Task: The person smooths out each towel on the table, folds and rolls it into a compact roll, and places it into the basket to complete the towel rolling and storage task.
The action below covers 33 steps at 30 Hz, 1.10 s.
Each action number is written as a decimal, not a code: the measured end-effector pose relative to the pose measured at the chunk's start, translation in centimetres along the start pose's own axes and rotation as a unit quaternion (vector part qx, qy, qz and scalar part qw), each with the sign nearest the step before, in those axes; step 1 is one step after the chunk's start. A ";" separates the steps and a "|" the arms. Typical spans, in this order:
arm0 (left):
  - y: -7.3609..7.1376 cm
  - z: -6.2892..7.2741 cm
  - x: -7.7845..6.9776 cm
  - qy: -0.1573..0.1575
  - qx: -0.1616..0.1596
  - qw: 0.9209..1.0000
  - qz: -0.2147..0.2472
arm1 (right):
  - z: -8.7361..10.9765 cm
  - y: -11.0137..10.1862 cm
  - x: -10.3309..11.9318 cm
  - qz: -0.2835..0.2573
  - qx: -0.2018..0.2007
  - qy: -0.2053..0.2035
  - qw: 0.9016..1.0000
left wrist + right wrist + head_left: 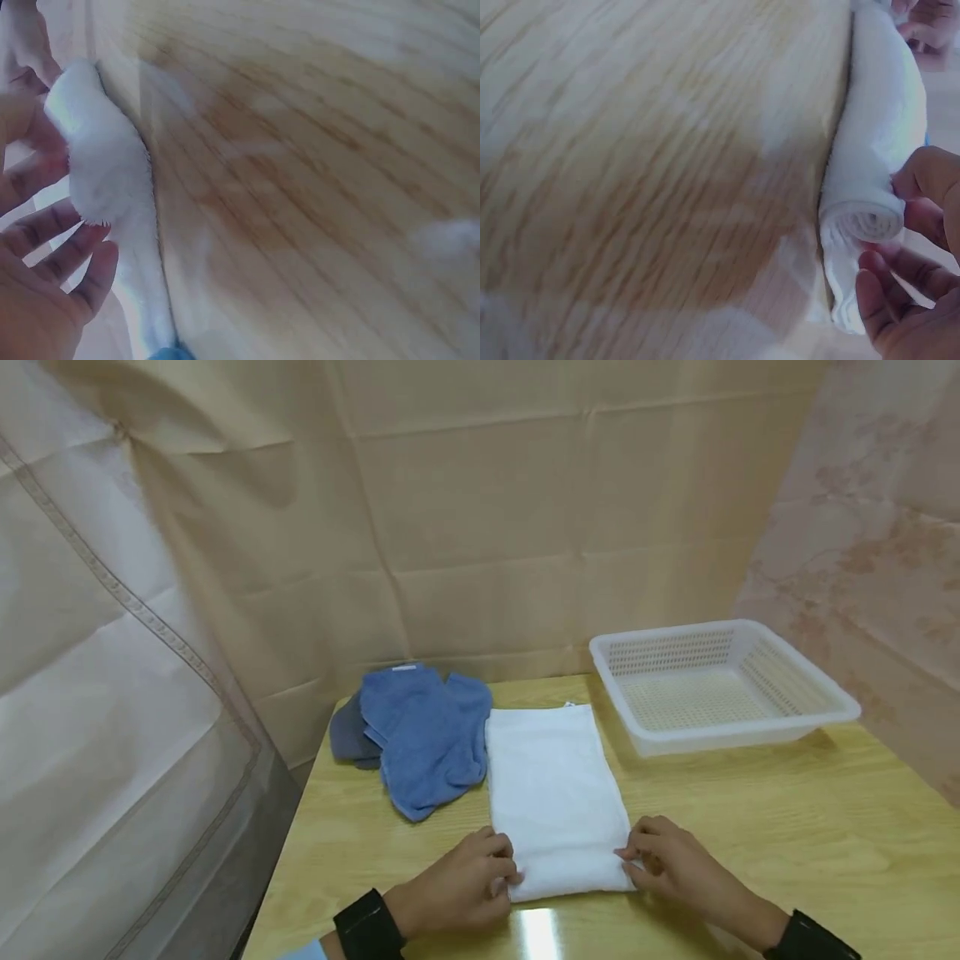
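Note:
A white towel point(555, 777) lies lengthwise on the table, its near end turned into a thick roll. At the roll's left end, my left hand point(483, 877) holds the edge with bent fingers; in the left wrist view several of its fingers point(71, 259) are spread beside the cloth. My right hand point(671, 864) pinches the roll's right end between thumb and fingers. The right wrist view shows the spiral end of the rolled towel point(874, 221) next to that hand. The towel's far end lies flat, with a small tag at its corner.
Blue cloths point(431, 735) lie crumpled left of the towel, over a darker grey-blue one point(348, 735). A white perforated plastic basket point(641, 737) stands at the back right of the wooden table point(750, 802). Beige sheeting point(480, 518) hangs behind.

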<state>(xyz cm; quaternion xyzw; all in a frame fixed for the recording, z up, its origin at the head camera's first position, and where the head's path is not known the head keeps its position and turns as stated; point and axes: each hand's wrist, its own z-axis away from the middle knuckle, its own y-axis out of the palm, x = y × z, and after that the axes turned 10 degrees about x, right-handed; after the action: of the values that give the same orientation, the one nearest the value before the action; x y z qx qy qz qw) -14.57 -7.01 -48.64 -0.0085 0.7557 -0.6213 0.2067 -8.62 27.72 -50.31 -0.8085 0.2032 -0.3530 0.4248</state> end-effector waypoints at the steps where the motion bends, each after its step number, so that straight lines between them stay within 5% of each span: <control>1: 0.0 0.1 -0.1 0.006 0.001 1.000 -0.011 | -0.1 0.1 -0.1 0.014 -0.009 -0.010 1.000; 4: 0.1 0.4 -0.2 0.009 0.009 1.000 -0.027 | -0.3 0.6 -0.2 0.059 -0.030 -0.039 0.997; 7: 0.3 0.7 -0.3 -0.008 0.030 1.000 0.004 | -0.1 1.0 0.0 0.099 -0.028 -0.049 0.994; 15: 0.5 0.2 0.6 -0.049 0.034 0.995 0.084 | -0.3 0.9 -0.3 0.126 -0.002 -0.011 0.992; 21: 0.6 -0.2 1.2 -0.091 0.023 0.988 0.124 | -0.6 1.1 -0.9 0.104 -0.037 -0.124 0.986; 24: 0.7 -0.4 1.2 -0.092 0.018 0.987 0.132 | -0.4 0.6 -0.5 0.101 -0.017 -0.136 0.985; 29: 0.5 -0.5 0.9 -0.062 -0.001 0.996 0.060 | 0.0 -0.5 0.0 0.109 0.041 -0.119 0.986; 33: 0.3 -0.5 0.6 -0.028 -0.003 0.998 -0.060 | -0.3 -0.4 -0.5 0.132 0.052 -0.155 0.978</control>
<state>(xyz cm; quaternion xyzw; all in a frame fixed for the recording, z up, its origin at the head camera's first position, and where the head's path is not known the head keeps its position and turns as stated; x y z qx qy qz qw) -15.22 -6.65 -49.09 -0.0721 0.7494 -0.6301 0.1902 -9.18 28.05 -50.03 -0.7960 0.2216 -0.1746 0.5355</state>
